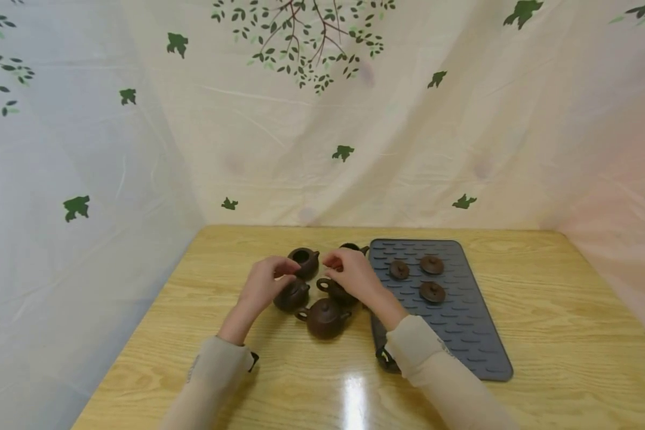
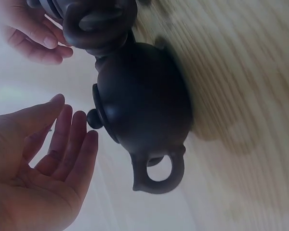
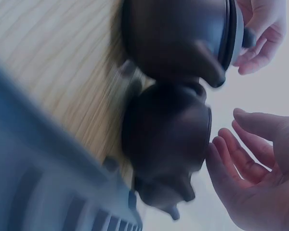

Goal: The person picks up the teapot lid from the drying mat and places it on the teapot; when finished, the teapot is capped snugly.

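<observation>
My left hand (image 1: 266, 280) hovers over a dark brown lidded teapot (image 1: 292, 297). In the left wrist view its loosely bent fingers hold nothing, and the fingertips are close to the lid's knob (image 2: 94, 119). Above a lidless teapot (image 3: 166, 125), my right hand (image 1: 355, 275) is also empty, its fingers loosely bent near the rim in the right wrist view. That pot is partly hidden by the hand in the head view. A lidded teapot (image 1: 325, 321) stands nearest me. Behind are an open teapot (image 1: 305, 263) and another teapot (image 1: 353, 246), partly covered by my right hand.
A dark grey ridged mat (image 1: 462, 334) lies to the right, beside the teapots. Three round brown lids rest on its far half: one lid (image 1: 399, 270) at left, another lid (image 1: 432, 264) behind, a third lid (image 1: 432, 292) in front. The wooden table (image 1: 183, 346) meets a hanging cloth (image 1: 279, 179).
</observation>
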`<state>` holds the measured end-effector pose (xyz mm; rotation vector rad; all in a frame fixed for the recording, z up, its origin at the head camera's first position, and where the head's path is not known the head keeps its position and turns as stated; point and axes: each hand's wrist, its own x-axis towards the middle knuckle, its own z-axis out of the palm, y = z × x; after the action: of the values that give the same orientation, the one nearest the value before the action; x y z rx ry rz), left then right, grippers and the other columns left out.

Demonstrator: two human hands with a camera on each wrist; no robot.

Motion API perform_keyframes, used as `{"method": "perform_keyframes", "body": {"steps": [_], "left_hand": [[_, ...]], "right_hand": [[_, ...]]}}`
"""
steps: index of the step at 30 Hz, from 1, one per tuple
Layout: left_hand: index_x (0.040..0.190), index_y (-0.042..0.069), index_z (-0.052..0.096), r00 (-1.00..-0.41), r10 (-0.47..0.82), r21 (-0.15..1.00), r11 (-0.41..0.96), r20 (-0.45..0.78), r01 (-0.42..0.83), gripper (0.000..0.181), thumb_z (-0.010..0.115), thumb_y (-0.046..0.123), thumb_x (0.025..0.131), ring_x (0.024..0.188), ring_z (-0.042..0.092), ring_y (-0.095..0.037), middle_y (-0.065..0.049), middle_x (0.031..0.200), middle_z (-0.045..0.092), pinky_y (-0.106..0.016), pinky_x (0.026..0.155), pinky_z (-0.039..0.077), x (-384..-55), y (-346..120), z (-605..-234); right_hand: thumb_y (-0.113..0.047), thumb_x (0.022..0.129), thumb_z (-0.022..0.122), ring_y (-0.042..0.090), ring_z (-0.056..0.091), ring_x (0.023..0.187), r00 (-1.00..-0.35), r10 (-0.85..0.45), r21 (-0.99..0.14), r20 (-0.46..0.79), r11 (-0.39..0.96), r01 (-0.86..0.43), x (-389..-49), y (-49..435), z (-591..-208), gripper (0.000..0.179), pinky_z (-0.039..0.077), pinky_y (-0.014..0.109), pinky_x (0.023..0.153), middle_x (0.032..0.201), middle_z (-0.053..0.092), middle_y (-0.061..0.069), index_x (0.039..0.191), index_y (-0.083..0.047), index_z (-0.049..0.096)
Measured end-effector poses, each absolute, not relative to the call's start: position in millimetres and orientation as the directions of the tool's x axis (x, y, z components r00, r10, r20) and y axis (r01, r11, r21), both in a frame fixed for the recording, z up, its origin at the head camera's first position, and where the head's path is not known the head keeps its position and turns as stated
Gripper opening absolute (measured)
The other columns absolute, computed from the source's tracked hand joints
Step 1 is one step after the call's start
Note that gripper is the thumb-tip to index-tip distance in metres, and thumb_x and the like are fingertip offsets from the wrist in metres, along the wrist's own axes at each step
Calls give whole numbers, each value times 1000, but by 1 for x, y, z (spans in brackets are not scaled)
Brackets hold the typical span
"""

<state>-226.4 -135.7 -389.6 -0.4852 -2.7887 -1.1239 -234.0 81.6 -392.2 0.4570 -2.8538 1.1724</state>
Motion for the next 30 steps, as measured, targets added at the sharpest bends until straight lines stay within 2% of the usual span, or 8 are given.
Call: {"method": "perform_keyframes", "body": {"steps": [6,12,23,30], "left_hand": [[104,6,74,-935,277,661,662,224,354,16,73,2,88,96,71,-25,-10,103,75,-39,86,59,-227,-121,-393],[102,8,74,-925,304,656,654,228,377,15,73,2,88,94,72,-24,-9,103,74,-37,84,59,-229,-109,-396],[105,9,74,-920,335,645,661,203,383,15,72,8,90,93,72,-22,-7,104,73,-38,83,59,-227,-92,-400],[107,9,74,-924,344,638,678,165,366,16,73,11,90,99,70,-21,-5,106,73,-38,88,58,-228,-84,-405]], "right_hand": [[-15,93,71,22,68,100,-963,-232,-694,137,671,-260,-232,107,-396,21,57,40,86,110,72,5,113,-10,70],[-14,92,71,25,68,102,-964,-213,-695,157,669,-261,-229,131,-398,23,57,43,88,111,71,7,115,-9,69],[-14,93,70,30,68,104,-966,-189,-689,176,678,-258,-222,169,-405,26,57,46,88,114,71,13,118,-5,68],[-15,93,70,30,69,102,-971,-162,-672,175,701,-238,-218,190,-408,24,57,47,87,113,72,13,116,-5,69]]}}
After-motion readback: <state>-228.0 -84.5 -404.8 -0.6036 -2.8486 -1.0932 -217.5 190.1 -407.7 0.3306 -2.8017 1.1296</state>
